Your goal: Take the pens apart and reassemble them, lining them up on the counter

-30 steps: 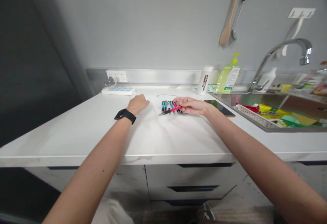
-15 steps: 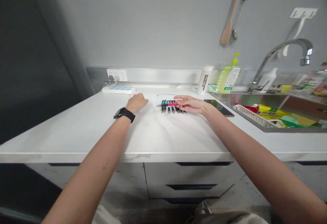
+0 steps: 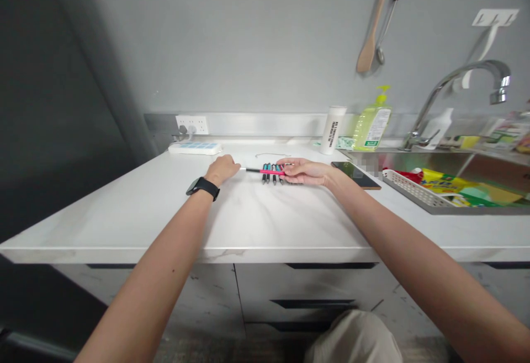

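A pink pen with a black section and a pale tip lies level in the fingers of my right hand, pinched near its right end. Its pale left end reaches the thumb of my left hand, which is closed with the knuckles up. What my left fingers hold, if anything, is hidden. Several black and blue pens lie side by side on the counter, beneath the pink pen and partly covered by my right hand.
Behind the pens lies a thin wire-like strand. A power strip is at back left. To the right stand a white bottle and a green pump bottle. A dark flat board lies beside the sink.
The pink pen in my right hand has moved left, across the row of pens, so its pale end now meets my left thumb. My left hand has barely moved.
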`<state>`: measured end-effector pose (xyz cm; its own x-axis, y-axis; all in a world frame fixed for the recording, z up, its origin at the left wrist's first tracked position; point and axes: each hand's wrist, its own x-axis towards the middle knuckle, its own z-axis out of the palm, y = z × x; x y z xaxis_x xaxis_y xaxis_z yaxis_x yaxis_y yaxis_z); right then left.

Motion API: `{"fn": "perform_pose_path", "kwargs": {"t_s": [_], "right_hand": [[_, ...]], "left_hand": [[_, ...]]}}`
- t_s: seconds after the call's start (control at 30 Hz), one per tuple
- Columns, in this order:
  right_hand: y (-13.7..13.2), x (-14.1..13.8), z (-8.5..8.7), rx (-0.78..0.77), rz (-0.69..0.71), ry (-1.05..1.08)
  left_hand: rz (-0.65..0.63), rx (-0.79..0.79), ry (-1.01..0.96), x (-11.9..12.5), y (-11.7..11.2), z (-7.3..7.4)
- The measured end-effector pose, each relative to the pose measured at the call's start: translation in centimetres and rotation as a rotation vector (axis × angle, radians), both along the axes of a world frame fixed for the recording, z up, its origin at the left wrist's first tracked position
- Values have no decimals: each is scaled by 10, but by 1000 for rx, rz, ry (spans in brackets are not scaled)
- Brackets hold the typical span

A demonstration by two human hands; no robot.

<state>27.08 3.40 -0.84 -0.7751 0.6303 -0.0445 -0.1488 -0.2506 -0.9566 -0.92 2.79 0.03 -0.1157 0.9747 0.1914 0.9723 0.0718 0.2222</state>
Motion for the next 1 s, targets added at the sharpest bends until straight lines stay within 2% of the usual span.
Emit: {"fn": "perform_pose_path", "kwargs": {"t_s": [0.13, 0.27, 0.6, 0.87, 1.0], "right_hand": [[1, 0, -1, 9, 31, -34], [4, 1, -2, 22, -12, -42], [-5, -1, 1, 133, -18, -61], [-7, -1, 0, 153, -4, -44], [-10, -1, 1, 114, -14, -40]], "left_hand": [[4, 2, -14, 1, -2, 0], [-3, -5, -16, 2, -2, 0], [-2, -10, -16, 4, -4, 3], [-10, 1, -7, 5, -8, 6], [-9, 1, -9, 5, -7, 7]]}}
